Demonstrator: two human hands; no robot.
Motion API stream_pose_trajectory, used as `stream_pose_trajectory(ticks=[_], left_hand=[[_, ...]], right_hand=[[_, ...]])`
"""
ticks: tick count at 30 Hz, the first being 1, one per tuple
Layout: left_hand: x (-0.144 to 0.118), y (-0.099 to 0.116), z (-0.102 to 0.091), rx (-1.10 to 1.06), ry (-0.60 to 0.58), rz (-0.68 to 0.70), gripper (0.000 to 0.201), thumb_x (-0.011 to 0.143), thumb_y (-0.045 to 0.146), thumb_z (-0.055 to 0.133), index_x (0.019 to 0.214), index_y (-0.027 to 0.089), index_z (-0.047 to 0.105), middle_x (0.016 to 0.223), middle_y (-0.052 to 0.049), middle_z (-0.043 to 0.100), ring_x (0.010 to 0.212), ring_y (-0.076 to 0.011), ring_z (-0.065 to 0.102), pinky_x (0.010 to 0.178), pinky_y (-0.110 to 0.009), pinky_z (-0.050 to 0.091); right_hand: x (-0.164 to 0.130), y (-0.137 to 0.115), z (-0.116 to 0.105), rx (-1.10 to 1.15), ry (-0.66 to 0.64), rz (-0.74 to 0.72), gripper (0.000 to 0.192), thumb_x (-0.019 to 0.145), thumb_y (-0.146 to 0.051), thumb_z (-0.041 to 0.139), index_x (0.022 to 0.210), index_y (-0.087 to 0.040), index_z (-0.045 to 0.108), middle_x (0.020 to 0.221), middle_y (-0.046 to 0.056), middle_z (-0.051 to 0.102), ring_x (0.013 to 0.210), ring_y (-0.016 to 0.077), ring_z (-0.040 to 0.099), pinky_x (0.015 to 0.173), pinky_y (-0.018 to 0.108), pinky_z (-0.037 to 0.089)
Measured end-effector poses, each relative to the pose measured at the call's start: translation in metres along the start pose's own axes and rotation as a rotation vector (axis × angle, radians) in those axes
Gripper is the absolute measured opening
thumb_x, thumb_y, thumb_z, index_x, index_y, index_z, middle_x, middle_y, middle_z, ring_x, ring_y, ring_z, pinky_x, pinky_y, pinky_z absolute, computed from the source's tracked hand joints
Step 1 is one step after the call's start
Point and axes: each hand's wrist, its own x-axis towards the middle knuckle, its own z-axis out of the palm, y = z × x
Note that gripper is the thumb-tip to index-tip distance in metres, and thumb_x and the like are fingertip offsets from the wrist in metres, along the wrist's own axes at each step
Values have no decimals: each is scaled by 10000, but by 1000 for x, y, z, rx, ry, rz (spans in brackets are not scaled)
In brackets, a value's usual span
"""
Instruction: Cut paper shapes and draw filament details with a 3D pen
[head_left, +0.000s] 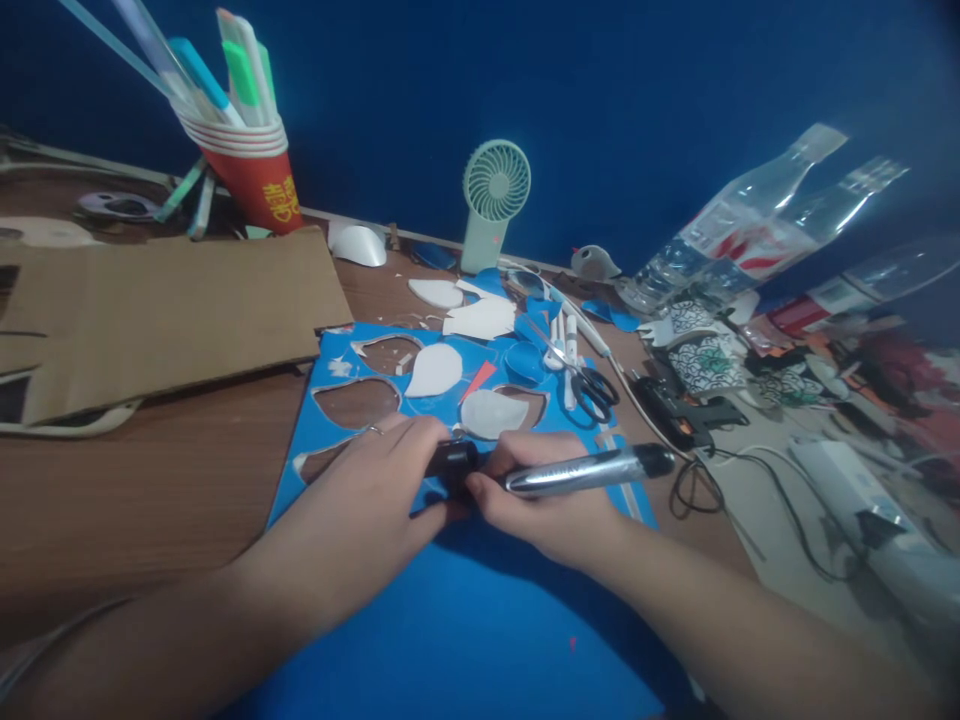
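Note:
Over the blue sheet (pixel 457 640), both hands meet around one marker. My right hand (pixel 544 500) is closed round the silver-bodied marker (pixel 570 472), whose black rear end points to the right. My left hand (pixel 375 495), with a ring on one finger, pinches the black marker cap (pixel 452 458) at the other end. Whether cap and marker are joined is hidden by the fingers. White leaf-shaped cutouts (pixel 435 370) lie just beyond the hands, one partly over a leaf-shaped hole in the sheet. A thin red scrap (pixel 478 378) lies between two cutouts.
Black-handled scissors (pixel 592 392) and white pens lie at the sheet's right edge. Farther right are a glue gun (pixel 682 410), cables and plastic bottles (pixel 750 220). At the back stand a small fan (pixel 495 190) and a red pen cup (pixel 251 180). Cardboard (pixel 172 310) lies left.

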Motion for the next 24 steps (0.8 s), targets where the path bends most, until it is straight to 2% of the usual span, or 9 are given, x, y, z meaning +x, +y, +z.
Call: stream_pose_trajectory(ticks=[6,24], left_hand=[[0,1,-1,-30,-1,15,153,759,371,561,825,241,516,837,4,553,812,-199,514,628,-292,353],[-1,-4,2,-32,35,45,165,759,372,568,863,254,519,848,7,553,795,-195,511,639,-289,367]], right_hand=[[2,0,0,-84,24,38,254,682,-192,595,494,-165,425,431,-57,404,418,52,325,380,155,262],[2,-3,-2,-102,59,79,275,681,-205,547,476,-174,366,420,-50,378,419,58,317,386,167,248]])
